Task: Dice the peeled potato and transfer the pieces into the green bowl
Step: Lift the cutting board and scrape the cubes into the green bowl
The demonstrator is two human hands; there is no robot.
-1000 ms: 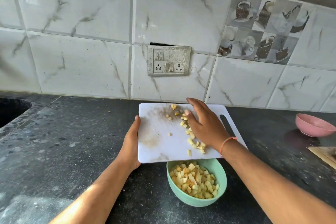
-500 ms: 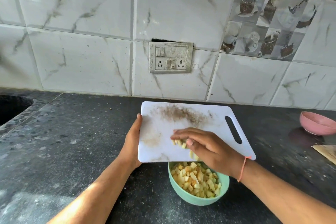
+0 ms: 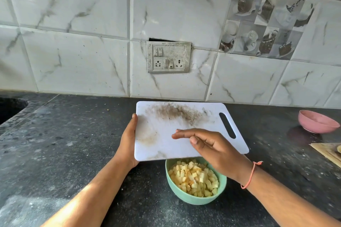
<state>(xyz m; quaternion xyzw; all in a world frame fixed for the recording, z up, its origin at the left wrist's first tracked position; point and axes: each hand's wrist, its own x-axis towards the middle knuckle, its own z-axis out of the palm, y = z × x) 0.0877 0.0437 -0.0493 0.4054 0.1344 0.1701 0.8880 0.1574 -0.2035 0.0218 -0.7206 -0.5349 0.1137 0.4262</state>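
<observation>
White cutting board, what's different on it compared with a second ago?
The right hand swept the diced potato pieces off the white plastic cutting board toward its near edge, into the green bowl; no pieces show on the board. The left hand still grips the board's left edge over the bowl.

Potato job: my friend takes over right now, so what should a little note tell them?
Left hand grips the white cutting board by its left edge, held over the green bowl.
Right hand is open, fingers across the board's near part.
Done: the potato cubes fill the bowl; no pieces show on the board.
Left: put the board down.
</observation>
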